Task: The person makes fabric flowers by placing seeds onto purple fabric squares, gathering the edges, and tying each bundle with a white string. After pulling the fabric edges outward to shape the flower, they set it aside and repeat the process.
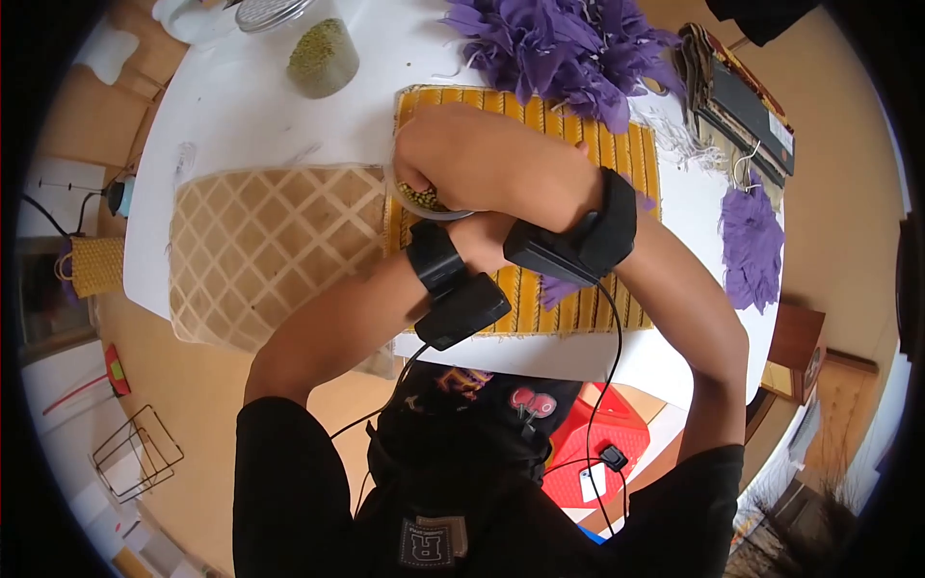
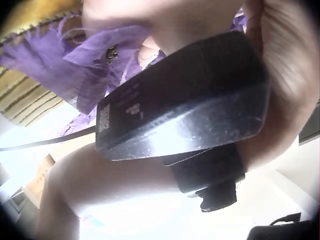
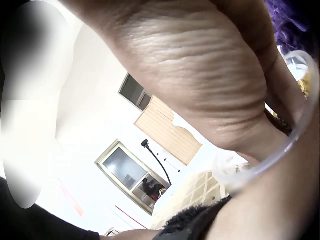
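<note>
My right hand (image 1: 438,140) bends down over a clear plastic container (image 1: 464,214) of small green beans (image 1: 421,197), its fingers curled in among the beans. In the right wrist view, the container's rim (image 3: 300,127) curves round the fingers of that hand. My left arm passes beneath the right forearm, which hides most of the left hand (image 1: 485,238). Purple cloth (image 2: 65,60) lies against the left hand in the left wrist view, with fingertips (image 2: 147,52) beside it; I cannot tell whether they grip it. A yellow striped mat (image 1: 597,308) lies below both hands.
Left of the mat lies a beige checked cloth (image 1: 275,246). A clear jar of green beans (image 1: 325,60) stands at the back left. Ruffled purple cloth (image 1: 568,48) is heaped behind the mat; stacked books (image 1: 742,106) and another purple piece (image 1: 752,246) lie right. Cables (image 1: 617,337) hang from the wrist cameras.
</note>
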A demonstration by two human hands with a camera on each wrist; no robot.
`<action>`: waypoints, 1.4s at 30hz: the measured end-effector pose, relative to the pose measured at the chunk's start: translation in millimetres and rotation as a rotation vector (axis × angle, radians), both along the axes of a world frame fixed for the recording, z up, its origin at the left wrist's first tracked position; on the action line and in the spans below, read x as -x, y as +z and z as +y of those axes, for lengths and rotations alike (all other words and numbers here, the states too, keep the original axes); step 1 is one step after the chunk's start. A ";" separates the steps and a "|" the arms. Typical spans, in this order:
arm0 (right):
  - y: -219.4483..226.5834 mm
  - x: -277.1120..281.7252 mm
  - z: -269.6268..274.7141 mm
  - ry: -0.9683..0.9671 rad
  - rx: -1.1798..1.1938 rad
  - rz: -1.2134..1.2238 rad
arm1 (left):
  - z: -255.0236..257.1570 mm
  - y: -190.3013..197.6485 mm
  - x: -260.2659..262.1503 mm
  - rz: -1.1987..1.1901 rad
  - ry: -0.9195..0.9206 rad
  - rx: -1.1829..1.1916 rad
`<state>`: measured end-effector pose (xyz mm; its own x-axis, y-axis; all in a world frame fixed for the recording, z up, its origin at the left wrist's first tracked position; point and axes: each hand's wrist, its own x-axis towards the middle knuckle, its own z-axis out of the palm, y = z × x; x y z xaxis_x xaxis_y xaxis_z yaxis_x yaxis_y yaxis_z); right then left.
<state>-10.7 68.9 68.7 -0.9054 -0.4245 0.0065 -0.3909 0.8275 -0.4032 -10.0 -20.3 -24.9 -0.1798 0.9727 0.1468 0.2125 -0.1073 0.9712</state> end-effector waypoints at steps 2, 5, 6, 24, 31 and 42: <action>-2.2 0.4 1.3 0.037 0.028 0.077 | 2.1 3.4 -0.1 0.042 0.027 -0.100; -0.9 10.6 2.9 0.041 0.004 0.039 | -0.7 5.8 -1.8 0.098 0.065 -0.127; 0.0 13.5 4.2 0.016 -0.046 -0.080 | -0.6 6.0 -3.1 0.106 0.084 -0.052; 45.6 -97.6 92.3 -0.320 -0.073 -0.189 | 54.7 20.7 -13.8 -1.503 -0.073 0.121; 28.0 -112.7 94.9 -0.341 -0.020 -0.029 | 51.8 24.8 -13.0 -1.452 -0.041 0.147; 32.3 -112.2 93.0 -0.355 -0.051 -0.057 | 51.0 26.6 -11.4 -1.425 0.006 0.208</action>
<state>101.5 161.9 101.1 -0.9947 -0.0821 -0.0613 -0.0537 0.9273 -0.3704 1.4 30.7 1.7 -0.0540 0.9524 -0.2999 -0.9346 0.0575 0.3509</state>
